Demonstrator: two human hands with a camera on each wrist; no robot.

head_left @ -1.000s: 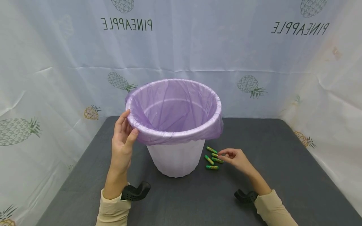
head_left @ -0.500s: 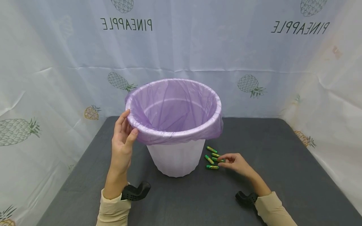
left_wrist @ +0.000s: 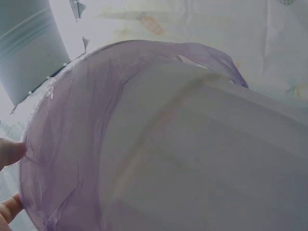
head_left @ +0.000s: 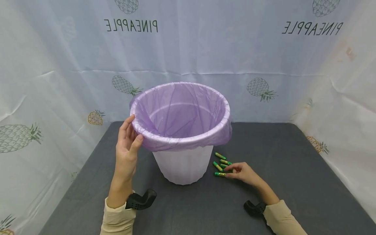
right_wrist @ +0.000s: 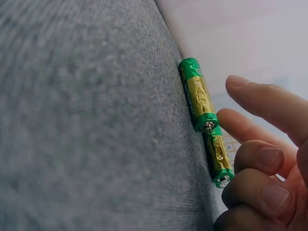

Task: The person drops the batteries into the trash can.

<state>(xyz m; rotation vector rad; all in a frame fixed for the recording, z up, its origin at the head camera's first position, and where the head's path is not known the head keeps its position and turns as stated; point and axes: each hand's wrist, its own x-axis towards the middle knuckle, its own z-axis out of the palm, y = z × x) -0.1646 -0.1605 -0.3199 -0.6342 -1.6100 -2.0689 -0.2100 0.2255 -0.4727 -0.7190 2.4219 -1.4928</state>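
A white trash bin (head_left: 183, 166) stands upright, lined with a purple bag (head_left: 182, 120) folded over its rim. My left hand (head_left: 127, 147) rests at the bin's left rim, thumb and fingertips spread against the bag; the left wrist view shows two fingertips touching the bag-covered edge (left_wrist: 62, 144). Several green and gold batteries lie right of the bin. Over them reaches my right hand (head_left: 245, 173), thumb at the end of the nearest battery (head_left: 219, 174). In the right wrist view, its index fingertip stands apart from a battery (right_wrist: 198, 96), its other fingers curled.
The dark table (head_left: 264, 140) carries the bin near its middle. Behind and at both sides hangs a pale pineapple-print cloth (head_left: 205, 49). A black camera mount (head_left: 141, 199) sits on the left wrist, another (head_left: 254, 209) on the right.
My right hand has come nearer to me across the batteries, from the back ones toward the nearest. My left hand and the bin stay in place.
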